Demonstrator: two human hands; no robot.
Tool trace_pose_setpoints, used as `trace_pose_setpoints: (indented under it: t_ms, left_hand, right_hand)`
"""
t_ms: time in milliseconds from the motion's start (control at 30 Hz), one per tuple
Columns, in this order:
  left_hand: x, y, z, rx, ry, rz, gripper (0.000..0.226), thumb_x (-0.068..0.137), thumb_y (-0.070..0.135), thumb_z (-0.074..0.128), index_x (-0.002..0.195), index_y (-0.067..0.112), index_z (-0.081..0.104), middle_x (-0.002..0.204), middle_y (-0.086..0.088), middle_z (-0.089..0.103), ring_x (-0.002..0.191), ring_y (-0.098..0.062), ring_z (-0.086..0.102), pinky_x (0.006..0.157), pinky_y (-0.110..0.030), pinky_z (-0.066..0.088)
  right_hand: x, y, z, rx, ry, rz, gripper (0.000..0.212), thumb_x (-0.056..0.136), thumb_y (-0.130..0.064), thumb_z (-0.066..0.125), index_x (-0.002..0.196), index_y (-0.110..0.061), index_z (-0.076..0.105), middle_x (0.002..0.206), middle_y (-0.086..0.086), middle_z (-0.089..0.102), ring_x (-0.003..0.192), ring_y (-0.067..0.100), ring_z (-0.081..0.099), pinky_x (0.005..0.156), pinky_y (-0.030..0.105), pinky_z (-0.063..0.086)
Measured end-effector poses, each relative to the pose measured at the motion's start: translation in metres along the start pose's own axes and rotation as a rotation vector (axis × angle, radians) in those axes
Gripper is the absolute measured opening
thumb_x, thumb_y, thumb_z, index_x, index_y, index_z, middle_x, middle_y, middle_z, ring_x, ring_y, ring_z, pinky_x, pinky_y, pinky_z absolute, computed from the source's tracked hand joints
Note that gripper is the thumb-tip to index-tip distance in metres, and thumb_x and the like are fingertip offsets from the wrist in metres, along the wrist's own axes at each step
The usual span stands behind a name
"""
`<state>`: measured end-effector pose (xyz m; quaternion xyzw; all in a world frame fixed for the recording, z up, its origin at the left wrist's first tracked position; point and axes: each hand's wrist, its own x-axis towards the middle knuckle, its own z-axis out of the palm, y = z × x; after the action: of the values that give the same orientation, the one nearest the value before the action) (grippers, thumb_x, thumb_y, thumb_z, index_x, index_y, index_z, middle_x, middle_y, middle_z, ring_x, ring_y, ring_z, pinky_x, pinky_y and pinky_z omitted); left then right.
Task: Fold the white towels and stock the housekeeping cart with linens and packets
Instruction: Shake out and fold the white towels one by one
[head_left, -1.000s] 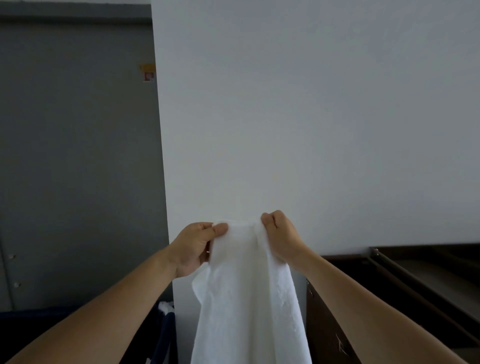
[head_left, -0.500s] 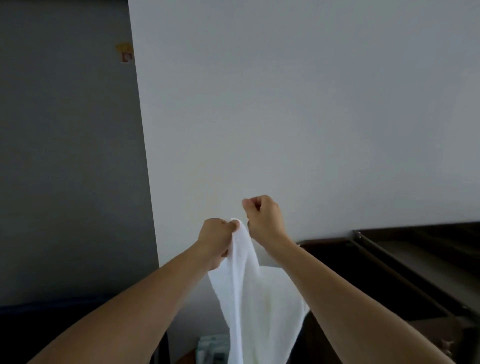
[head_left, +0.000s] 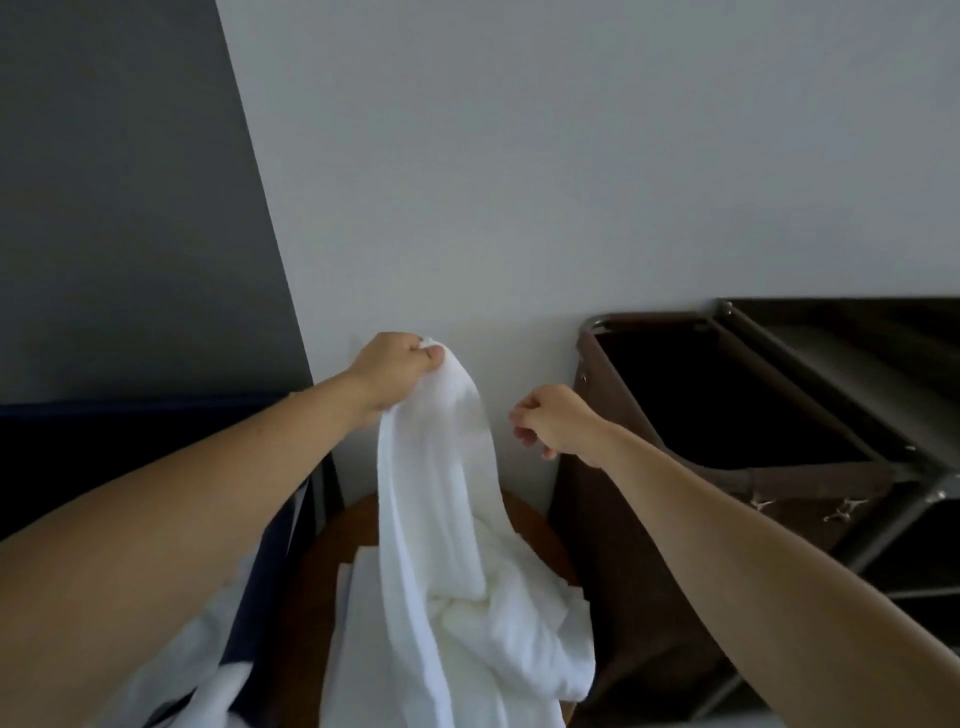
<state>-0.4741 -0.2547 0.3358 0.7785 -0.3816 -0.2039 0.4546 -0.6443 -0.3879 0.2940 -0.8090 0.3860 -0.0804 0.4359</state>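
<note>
While most of the job looks to lie ahead of us, we can read a little progress. At three o'clock stands the dark brown housekeeping cart with its metal frame and fabric bag. The bag's mouth shows only shadow, so we cannot tell what, if anything, is stocked there, and we see no packets anywhere.

At nine o'clock is a dark navy bin, with loose white cloth beside it at seven o'clock, which we judge to be more linen waiting.

At six o'clock a round brown wooden top carries a flat white folded piece, seemingly one item done.

Hanging over that top is the long white terry towel. It is unfolded, its upper end raised toward the centre of the view and its lower part bunched on the pile.

Our left hand, just above centre, pinches the towel's top edge between thumb and curled fingers. Our right hand, toward the cart, is apart from the towel, its fingers curled in and nothing in them.

We judge this towel's fold has not yet begun: the right hand needs a corner first.
</note>
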Motion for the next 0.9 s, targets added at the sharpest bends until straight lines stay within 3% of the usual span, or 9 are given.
trace_pose_setpoints:
  t_ms: [133, 233, 333, 400, 500, 667, 733, 800, 900]
  left_hand:
    - [0.007, -0.019, 0.008, 0.032, 0.021, -0.007, 0.030, 0.100, 0.025, 0.054, 0.076, 0.011, 0.043, 0.076, -0.010, 0.039, 0.069, -0.022, 0.038, 0.063, -0.033, 0.032]
    - [0.016, -0.042, 0.024, 0.067, -0.009, -0.061, 0.027, 0.101, 0.027, 0.052, 0.081, 0.011, 0.048, 0.080, -0.011, 0.043, 0.072, -0.023, 0.041, 0.066, -0.034, 0.033]
    - [0.018, -0.071, 0.045, 0.120, -0.015, -0.120, 0.029, 0.102, 0.027, 0.053, 0.079, 0.010, 0.048, 0.078, -0.013, 0.043, 0.070, -0.022, 0.043, 0.062, -0.029, 0.035]
    - [0.019, -0.094, 0.062, 0.135, -0.017, -0.194, 0.034, 0.102, 0.028, 0.053, 0.076, 0.007, 0.047, 0.076, -0.013, 0.044, 0.069, -0.021, 0.044, 0.058, -0.029, 0.033]
    - [0.023, -0.133, 0.090, 0.140, -0.022, -0.301, 0.041, 0.102, 0.031, 0.054, 0.079, -0.003, 0.058, 0.077, -0.014, 0.055, 0.070, -0.025, 0.051, 0.061, -0.032, 0.036]
    - [0.031, -0.186, 0.136, 0.033, 0.017, -0.439, 0.036, 0.101, 0.032, 0.056, 0.102, -0.003, 0.067, 0.098, -0.019, 0.068, 0.082, -0.028, 0.061, 0.067, -0.031, 0.045]
    - [0.037, -0.202, 0.150, 0.015, 0.023, -0.476, 0.038, 0.100, 0.032, 0.057, 0.105, -0.005, 0.066, 0.095, -0.018, 0.067, 0.078, -0.022, 0.059, 0.066, -0.029, 0.045]
    - [0.041, -0.215, 0.161, 0.002, 0.018, -0.492, 0.042, 0.099, 0.033, 0.058, 0.107, -0.008, 0.062, 0.095, -0.021, 0.066, 0.080, -0.023, 0.058, 0.069, -0.034, 0.047]
    - [0.048, -0.229, 0.175, 0.014, 0.010, -0.520, 0.037, 0.099, 0.035, 0.058, 0.102, -0.001, 0.065, 0.108, -0.026, 0.066, 0.087, -0.028, 0.060, 0.081, -0.047, 0.053]
  right_hand:
    - [0.017, 0.053, 0.027, -0.053, -0.094, 0.073, 0.017, 0.099, -0.015, 0.055, 0.090, -0.005, 0.065, 0.088, 0.013, 0.066, 0.080, 0.027, 0.061, 0.065, 0.033, 0.049]
    - [0.036, 0.105, 0.056, -0.062, -0.169, 0.179, 0.023, 0.098, -0.013, 0.054, 0.105, 0.005, 0.067, 0.086, 0.014, 0.061, 0.078, 0.026, 0.056, 0.064, 0.035, 0.045]
    - [0.060, 0.151, 0.079, -0.144, -0.203, 0.212, 0.023, 0.100, -0.013, 0.051, 0.115, -0.003, 0.066, 0.091, 0.011, 0.061, 0.084, 0.025, 0.060, 0.069, 0.030, 0.049]
    - [0.079, 0.187, 0.090, -0.199, -0.221, 0.252, 0.016, 0.100, -0.013, 0.048, 0.104, -0.010, 0.063, 0.094, 0.009, 0.058, 0.092, 0.027, 0.057, 0.081, 0.032, 0.047]
    - [0.102, 0.246, 0.103, -0.245, -0.208, 0.324, 0.028, 0.097, -0.015, 0.050, 0.069, -0.020, 0.047, 0.076, -0.001, 0.048, 0.073, 0.017, 0.049, 0.074, 0.033, 0.045]
    - [0.136, 0.322, 0.128, -0.204, -0.258, 0.395, 0.020, 0.096, -0.018, 0.051, 0.076, -0.021, 0.048, 0.091, -0.001, 0.047, 0.082, 0.020, 0.051, 0.078, 0.030, 0.038]
    - [0.148, 0.340, 0.142, -0.129, -0.270, 0.407, 0.006, 0.096, -0.020, 0.054, 0.096, -0.023, 0.059, 0.104, -0.003, 0.053, 0.096, 0.021, 0.055, 0.091, 0.034, 0.039]
    - [0.157, 0.351, 0.153, -0.116, -0.305, 0.426, 0.053, 0.098, -0.018, 0.057, 0.148, -0.010, 0.041, 0.151, 0.010, 0.040, 0.138, 0.029, 0.042, 0.107, 0.034, 0.035]
    - [0.168, 0.362, 0.169, -0.086, -0.379, 0.428, 0.085, 0.093, -0.022, 0.069, 0.158, -0.010, 0.017, 0.164, 0.011, 0.020, 0.149, 0.028, 0.024, 0.115, 0.034, 0.027]
